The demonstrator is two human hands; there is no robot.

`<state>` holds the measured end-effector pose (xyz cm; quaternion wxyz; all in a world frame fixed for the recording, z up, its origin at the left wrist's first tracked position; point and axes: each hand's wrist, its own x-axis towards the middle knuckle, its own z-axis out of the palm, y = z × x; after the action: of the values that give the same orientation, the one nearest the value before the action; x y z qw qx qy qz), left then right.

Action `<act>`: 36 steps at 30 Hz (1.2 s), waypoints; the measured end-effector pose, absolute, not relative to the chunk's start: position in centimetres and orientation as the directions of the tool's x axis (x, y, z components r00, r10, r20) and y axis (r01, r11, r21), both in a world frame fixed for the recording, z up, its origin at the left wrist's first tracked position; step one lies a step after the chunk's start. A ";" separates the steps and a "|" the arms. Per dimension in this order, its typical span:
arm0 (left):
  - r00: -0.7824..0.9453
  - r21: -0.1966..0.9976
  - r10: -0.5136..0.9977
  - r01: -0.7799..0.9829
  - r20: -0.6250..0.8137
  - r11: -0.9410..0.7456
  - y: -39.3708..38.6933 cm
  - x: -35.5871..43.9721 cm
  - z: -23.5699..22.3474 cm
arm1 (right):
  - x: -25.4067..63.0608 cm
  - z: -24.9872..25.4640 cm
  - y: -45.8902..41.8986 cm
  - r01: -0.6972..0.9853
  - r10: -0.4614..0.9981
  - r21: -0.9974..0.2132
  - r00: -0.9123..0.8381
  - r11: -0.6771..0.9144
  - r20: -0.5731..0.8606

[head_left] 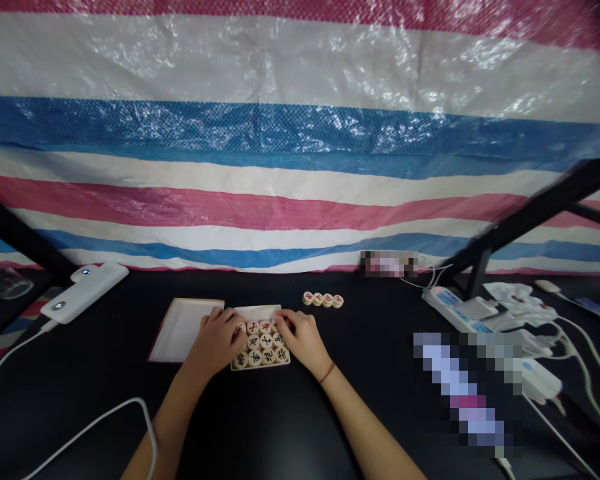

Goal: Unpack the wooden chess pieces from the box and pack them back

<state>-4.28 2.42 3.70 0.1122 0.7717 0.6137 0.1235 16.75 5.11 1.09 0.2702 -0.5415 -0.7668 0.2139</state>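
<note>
Cream, round pieces point(267, 341) carry red or black Chinese characters (too soft to read with confidence). They sit in rows inside a shallow, pale box point(257, 312) on the black table point(375, 380), red characters in the far row, black ones nearer. The left hand point(220, 335) curls over the box's left side; the right hand point(300, 335) touches its right side. Whether either grip clasps a piece, I cannot tell. Four red-marked discs point(323, 299) line up beyond the right hand. A white-lined lid or tray point(180, 330) lies left.
</note>
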 end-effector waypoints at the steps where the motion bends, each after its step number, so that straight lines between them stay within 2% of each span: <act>1: 0.215 0.327 0.975 0.919 0.054 -0.220 2.4 -4.3 3.7 | 16.8 1.1 5.1 0.717 0.946 -0.618 -0.266 0.323 0.185; 14: 0.235 0.427 0.971 0.874 0.044 -0.231 2.2 -4.6 4.5 | 16.8 1.1 5.1 0.713 0.941 -0.614 -0.276 0.338 0.197; 17: 0.243 0.462 0.963 0.845 0.119 -0.270 2.5 -4.9 4.7 | 16.9 1.6 5.0 0.697 0.936 -0.625 -0.279 0.352 0.216; 20: 0.166 0.581 0.946 0.755 0.279 -0.304 2.5 -4.6 4.8 | 16.8 2.4 4.5 0.668 0.896 -0.599 -0.289 0.442 0.337; 22: 0.102 0.708 0.945 0.639 0.311 -0.301 2.3 -3.7 4.8 | 16.6 3.0 4.0 0.624 0.838 -0.565 -0.341 0.540 0.426; 25: 0.043 0.864 0.978 0.462 0.203 -0.200 1.8 -2.0 4.7 | 16.3 3.4 3.3 0.554 0.764 -0.529 -0.411 0.642 0.497; 28: 0.036 0.949 0.996 0.304 0.080 -0.087 1.4 -0.8 4.1 | 16.2 3.5 2.9 0.547 0.740 -0.506 -0.405 0.666 0.537; 33: 0.063 0.984 0.998 0.174 0.030 -0.041 1.3 -0.3 3.4 | 16.3 3.8 2.9 0.553 0.727 -0.483 -0.419 0.679 0.543; 36: -0.068 0.992 0.997 0.118 0.049 -0.041 1.6 -0.7 3.4 | 17.3 4.2 3.6 0.611 0.780 -0.508 -0.334 0.607 0.530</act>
<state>-0.67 1.56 3.44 0.4407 0.5216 0.5342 0.4984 17.30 3.62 4.22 0.3856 -0.4296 -0.8092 0.1094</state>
